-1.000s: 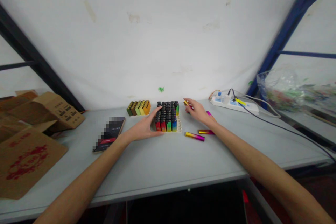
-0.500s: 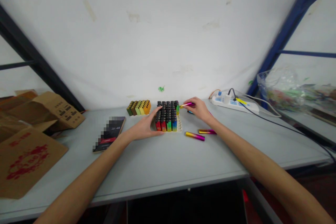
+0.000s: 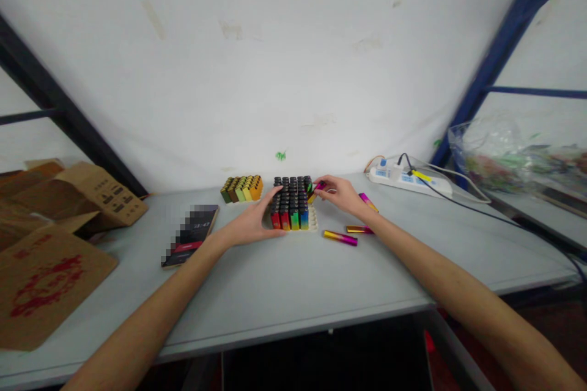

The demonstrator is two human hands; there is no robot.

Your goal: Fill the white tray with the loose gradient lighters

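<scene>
Rows of black-topped lighters (image 3: 290,201) stand upright in a white tray (image 3: 312,220), with red, green and blue bodies in front. My left hand (image 3: 254,222) is wrapped around the tray's left side, thumb near the front corner and fingers along the lighters. Between the fingertips of my right hand (image 3: 342,193) is a yellow-and-purple lighter (image 3: 320,186), tilted, its yellow end down at the tray's right column. Whether that end is seated is hard to tell. Loose on the table lie a yellow-purple lighter (image 3: 340,237), a second lighter (image 3: 359,230) and a pink-yellow one (image 3: 369,201).
Behind my left hand stands another group of green, brown and yellow lighters (image 3: 242,189). A phone (image 3: 195,232) lies at the left, near cardboard boxes (image 3: 50,281). A white power strip (image 3: 410,181) with cables and a plastic bag (image 3: 490,143) are at the right.
My right hand has moved slightly left and tipped the lighter from nearly level to steep, its yellow end lower at the tray. My left hand stays put.
</scene>
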